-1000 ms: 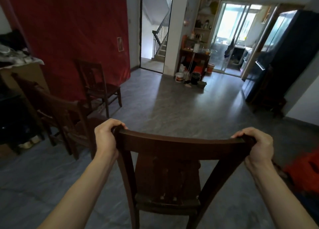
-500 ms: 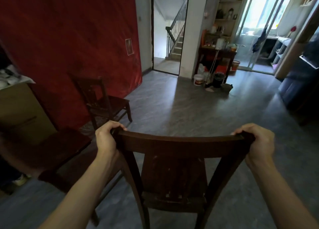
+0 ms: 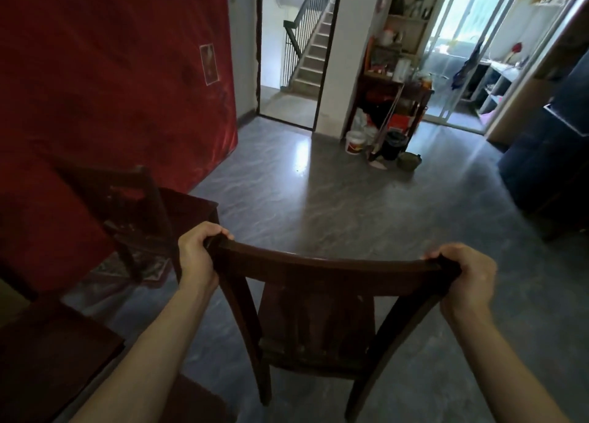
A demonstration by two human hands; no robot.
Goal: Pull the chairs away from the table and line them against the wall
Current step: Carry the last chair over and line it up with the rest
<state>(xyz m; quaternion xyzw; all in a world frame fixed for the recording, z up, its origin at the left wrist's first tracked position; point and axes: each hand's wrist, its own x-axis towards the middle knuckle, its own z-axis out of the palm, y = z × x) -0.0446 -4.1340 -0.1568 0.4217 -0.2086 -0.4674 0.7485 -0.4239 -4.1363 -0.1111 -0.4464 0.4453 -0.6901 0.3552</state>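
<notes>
We look down over our own two bare forearms at a dark wooden chair (image 3: 318,320) seen from behind, its back toward us and its seat pointing away into the room. Our left hand (image 3: 199,256) is clamped around the left end of the chair's curved top rail, fingers curled over the front edge; our right hand (image 3: 467,274) grips the right end of the same rail in the same way. The chair stands in the open on a grey marbled floor (image 3: 334,199), away from any wall. To our left, a second dark chair (image 3: 140,218) stands close against a tall red panel (image 3: 111,87) that covers the left wall, its seat facing right. At the lower left edge, part of another dark wooden surface (image 3: 47,359) shows, too cropped for us to tell what it is. Ahead, an open doorway shows a staircase (image 3: 310,52) with a metal railing. Right of a white pillar, a cluttered small table (image 3: 395,94) stands with a white bucket (image 3: 355,142) and a dark bucket (image 3: 393,143) on the floor before it. A dark blue cabinet (image 3: 554,154) fills the right edge, near bright glass doors.
</notes>
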